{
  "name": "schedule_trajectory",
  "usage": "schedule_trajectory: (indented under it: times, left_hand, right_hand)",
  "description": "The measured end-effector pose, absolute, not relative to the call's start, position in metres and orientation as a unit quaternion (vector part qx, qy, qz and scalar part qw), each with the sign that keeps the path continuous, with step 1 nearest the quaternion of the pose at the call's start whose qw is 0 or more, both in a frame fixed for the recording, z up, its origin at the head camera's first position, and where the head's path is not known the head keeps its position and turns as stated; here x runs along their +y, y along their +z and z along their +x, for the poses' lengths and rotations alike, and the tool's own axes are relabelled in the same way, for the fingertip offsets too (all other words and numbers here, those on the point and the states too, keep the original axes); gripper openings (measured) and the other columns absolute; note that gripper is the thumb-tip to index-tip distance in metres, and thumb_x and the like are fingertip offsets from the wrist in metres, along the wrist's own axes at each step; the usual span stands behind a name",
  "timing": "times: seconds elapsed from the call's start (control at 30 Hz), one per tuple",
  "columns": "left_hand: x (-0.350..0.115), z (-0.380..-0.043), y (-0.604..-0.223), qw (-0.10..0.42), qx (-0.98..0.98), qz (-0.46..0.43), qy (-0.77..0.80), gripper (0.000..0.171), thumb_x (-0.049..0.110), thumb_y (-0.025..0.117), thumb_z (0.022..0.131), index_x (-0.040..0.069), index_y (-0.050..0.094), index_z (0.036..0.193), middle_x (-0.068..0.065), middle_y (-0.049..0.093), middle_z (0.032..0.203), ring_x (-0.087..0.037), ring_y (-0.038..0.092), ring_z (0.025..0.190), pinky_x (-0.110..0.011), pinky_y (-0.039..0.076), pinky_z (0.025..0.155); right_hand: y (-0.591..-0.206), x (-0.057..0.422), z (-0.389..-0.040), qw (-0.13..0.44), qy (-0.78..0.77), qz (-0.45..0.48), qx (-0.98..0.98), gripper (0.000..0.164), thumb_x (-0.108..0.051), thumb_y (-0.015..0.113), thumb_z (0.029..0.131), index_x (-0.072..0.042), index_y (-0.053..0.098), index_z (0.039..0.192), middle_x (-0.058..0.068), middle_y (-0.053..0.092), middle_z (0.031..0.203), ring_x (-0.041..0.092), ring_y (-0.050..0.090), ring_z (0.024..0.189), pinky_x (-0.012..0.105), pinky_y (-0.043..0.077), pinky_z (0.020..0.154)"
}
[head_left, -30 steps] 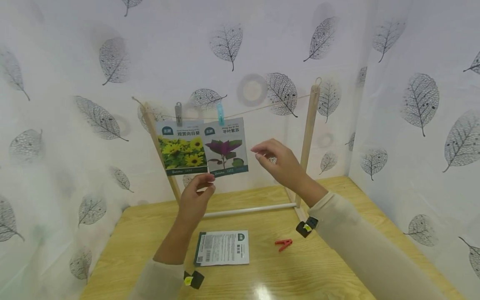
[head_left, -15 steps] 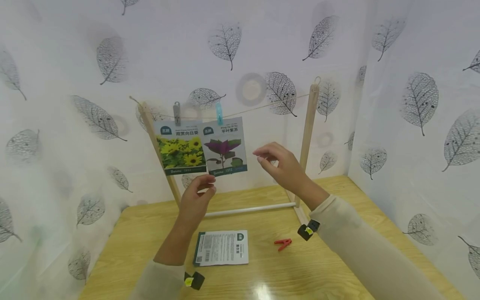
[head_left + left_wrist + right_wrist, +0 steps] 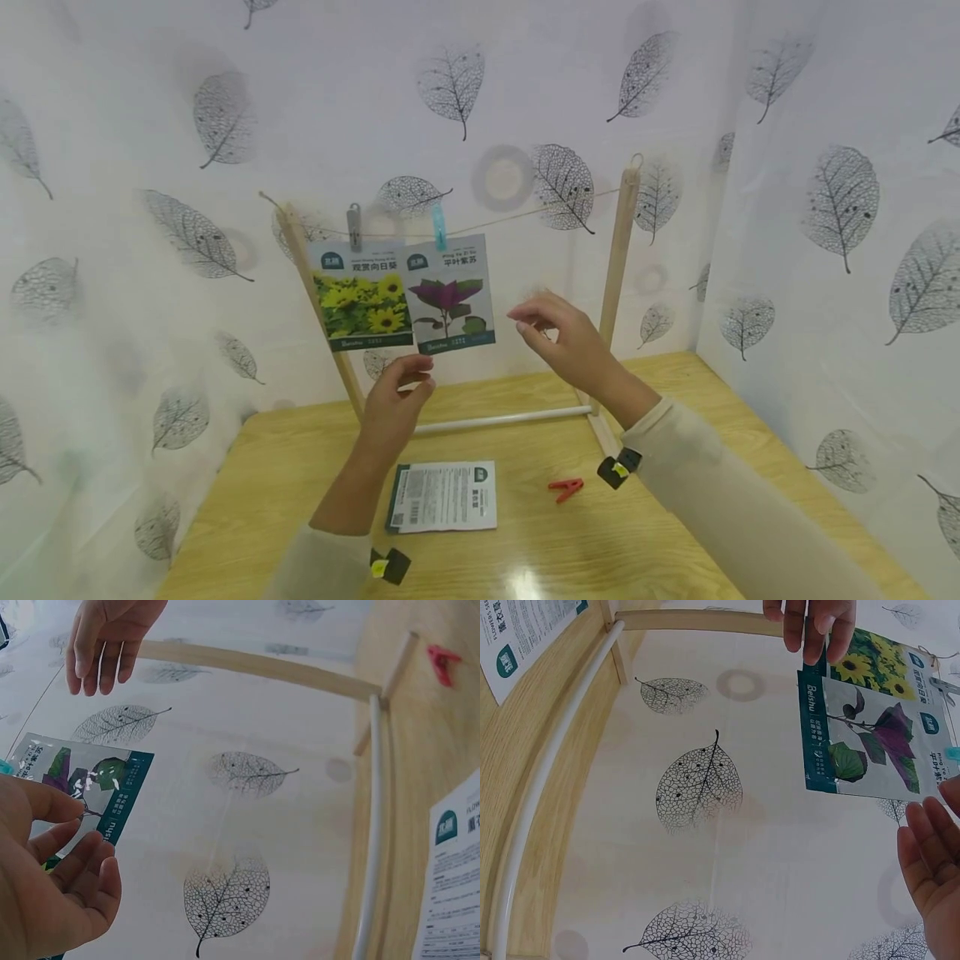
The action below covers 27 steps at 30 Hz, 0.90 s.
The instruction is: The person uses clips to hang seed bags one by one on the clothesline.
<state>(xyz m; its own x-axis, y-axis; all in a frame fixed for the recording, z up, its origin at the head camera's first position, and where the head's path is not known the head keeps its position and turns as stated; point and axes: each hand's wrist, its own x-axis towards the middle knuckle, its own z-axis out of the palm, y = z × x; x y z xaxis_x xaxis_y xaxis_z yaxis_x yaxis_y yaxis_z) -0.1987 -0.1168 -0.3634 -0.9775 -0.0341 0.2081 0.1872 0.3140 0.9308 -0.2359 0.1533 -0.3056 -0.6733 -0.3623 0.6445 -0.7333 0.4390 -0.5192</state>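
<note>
Three packets in sight: the purple-leaf packet (image 3: 450, 300), the yellow-flower packet (image 3: 364, 300) and the printed-back packet (image 3: 448, 496). Three clips: the blue clip (image 3: 439, 228), the grey clip (image 3: 354, 227) and the red clip (image 3: 566, 488). One string (image 3: 517, 220), two hands.

Purple-leaf packet hung slightly tilted from the string by the blue clip. At 1 o'clock from the left hand (image 3: 393, 398), just above the fingertips; cannot tell touching from a narrow gap. Left fingers loosely bent, thumb a little apart, nothing gripped. Between 9 and 10 o'clock from the right hand (image 3: 566, 343), clear of the fingertips; right fingers relaxed, small gap to the thumb, nothing held.

At 9 o'clock from the purple-leaf packet, the yellow-flower packet under the grey clip, inner edge overlapped. At 6 o'clock, the printed-back packet, flat on the table (image 3: 637, 533); at 5 o'clock, the red clip, lying loose. Farther out, left post (image 3: 297, 242) at 9 o'clock, right post (image 3: 618, 267) at 3, white rod (image 3: 510, 418) low between.

Hidden: the rod's near-left end, behind the left hand; part of the left post, behind the yellow-flower packet. Cut off: both sleeves (image 3: 720, 475) at the bottom edge; blue clip in both wrist views. Smallest print too blurred to read.
</note>
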Motion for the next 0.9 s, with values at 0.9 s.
schedule_trajectory:
  times: [0.9]
  left_hand:
    - [-0.121,-0.192,-0.376,0.071,-0.809,-0.041,-0.583,0.031,0.018,0.064,0.098,0.017,0.061,0.130,-0.001,0.062,0.130,-0.018,0.058,0.122,-0.041,0.047,0.105]
  right_hand:
    - [-0.326,0.159,-0.228,0.209,0.418,0.312,-0.827,0.019,-0.012,0.062,0.100,-0.009,0.069,0.118,0.003,0.067,0.113,0.015,0.064,0.101,0.026,0.056,0.091]
